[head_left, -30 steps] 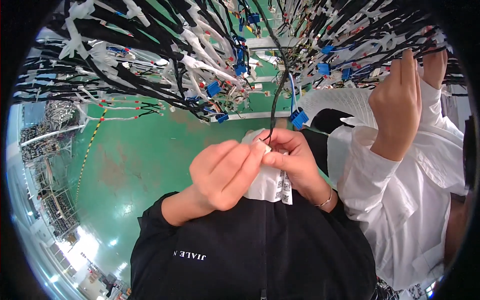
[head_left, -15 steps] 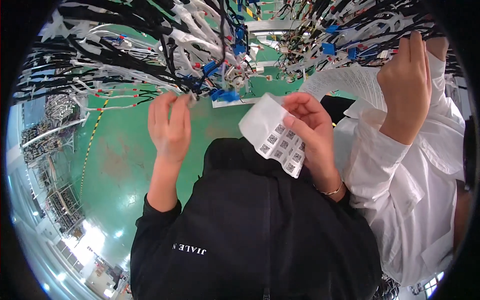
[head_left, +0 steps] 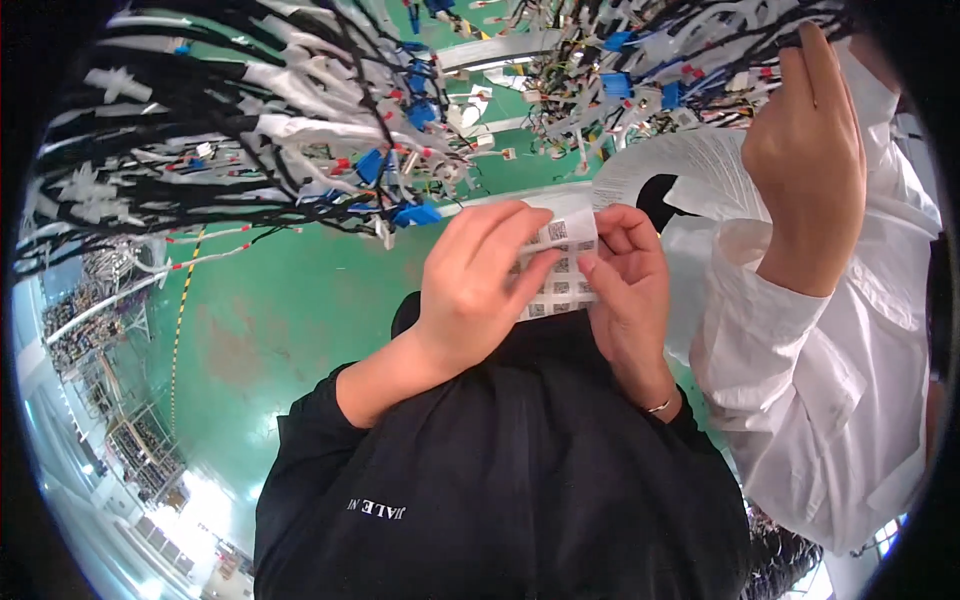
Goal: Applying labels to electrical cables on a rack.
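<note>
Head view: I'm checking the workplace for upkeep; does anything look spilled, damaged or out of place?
A brownish patch marks the green floor, left of the left hand; it breaks up the green, though stain or wear is unclear. The sticker sheet shows no obvious damage.

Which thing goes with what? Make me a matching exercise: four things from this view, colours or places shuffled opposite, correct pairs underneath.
Column one:
1. label sheet
2. floor
3. bracelet
4. jacket

Column two:
A. around the right wrist
B. black
C. between the left hand and the right hand
D. mostly green

Pairs: 1-C, 2-D, 3-A, 4-B
</note>
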A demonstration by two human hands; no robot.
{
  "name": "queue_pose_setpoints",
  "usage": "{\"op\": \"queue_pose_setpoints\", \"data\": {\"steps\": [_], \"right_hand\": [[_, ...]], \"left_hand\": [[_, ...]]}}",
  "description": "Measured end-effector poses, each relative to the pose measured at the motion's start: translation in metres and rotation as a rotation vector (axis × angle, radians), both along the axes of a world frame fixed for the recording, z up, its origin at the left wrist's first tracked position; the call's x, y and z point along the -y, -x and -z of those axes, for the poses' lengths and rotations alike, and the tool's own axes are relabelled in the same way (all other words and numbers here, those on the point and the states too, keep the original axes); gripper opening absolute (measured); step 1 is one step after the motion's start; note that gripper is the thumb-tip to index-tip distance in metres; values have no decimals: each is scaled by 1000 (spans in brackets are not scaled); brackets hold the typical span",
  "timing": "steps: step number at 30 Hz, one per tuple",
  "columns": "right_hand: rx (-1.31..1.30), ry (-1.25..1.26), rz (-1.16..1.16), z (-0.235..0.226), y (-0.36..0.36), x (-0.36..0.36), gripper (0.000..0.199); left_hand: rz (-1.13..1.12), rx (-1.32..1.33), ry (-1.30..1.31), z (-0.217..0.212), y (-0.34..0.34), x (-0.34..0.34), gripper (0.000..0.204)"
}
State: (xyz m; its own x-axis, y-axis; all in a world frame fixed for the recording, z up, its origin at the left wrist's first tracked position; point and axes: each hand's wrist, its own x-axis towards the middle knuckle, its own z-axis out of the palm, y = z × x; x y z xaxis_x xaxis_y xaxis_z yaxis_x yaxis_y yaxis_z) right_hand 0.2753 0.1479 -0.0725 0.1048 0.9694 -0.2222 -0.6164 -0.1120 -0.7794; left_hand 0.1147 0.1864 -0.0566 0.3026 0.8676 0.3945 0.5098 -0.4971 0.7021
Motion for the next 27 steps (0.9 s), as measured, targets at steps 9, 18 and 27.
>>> {"op": "queue_pose_setpoints", "data": {"steps": [9,18,27], "right_hand": [[322,-44,171,5,10,1,37],[692,-240,229,16,19,2,32],[680,-275,226,28,24,-2,36]], "left_hand": [[-5,-164,-159,-8,-6,-11,30],[1,-161,-116,-4,-8,-13,26],[-27,-117,-106,1,-3,-15,22]]}}
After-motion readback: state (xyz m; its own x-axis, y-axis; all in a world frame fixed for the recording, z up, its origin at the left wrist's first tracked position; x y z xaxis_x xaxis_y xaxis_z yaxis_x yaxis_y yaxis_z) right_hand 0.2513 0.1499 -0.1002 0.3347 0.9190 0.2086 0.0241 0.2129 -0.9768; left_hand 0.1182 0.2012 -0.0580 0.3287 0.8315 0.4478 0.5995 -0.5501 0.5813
